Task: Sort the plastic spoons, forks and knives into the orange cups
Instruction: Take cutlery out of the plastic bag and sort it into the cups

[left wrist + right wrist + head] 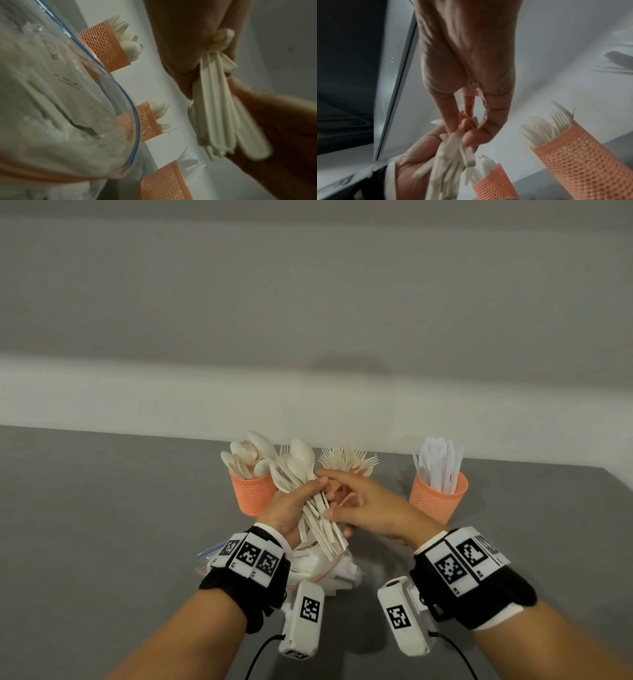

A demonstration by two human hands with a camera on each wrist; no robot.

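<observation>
On the grey tabletop (102, 525) by the white wall, a clear zip bag (51, 108) of white plastic cutlery lies under the wrists. Behind it stand three orange mesh cups: spoon cup (251, 494) left, fork cup (583, 159) middle, knife cup (436, 498) right. Above the bag, left hand (291, 508) curls round a bundle of cream plastic spoons (308, 494), bowls up. Right hand (363, 508) pinches at the bundle's handles with thumb and fingertips (471, 136); which piece, can't tell.
</observation>
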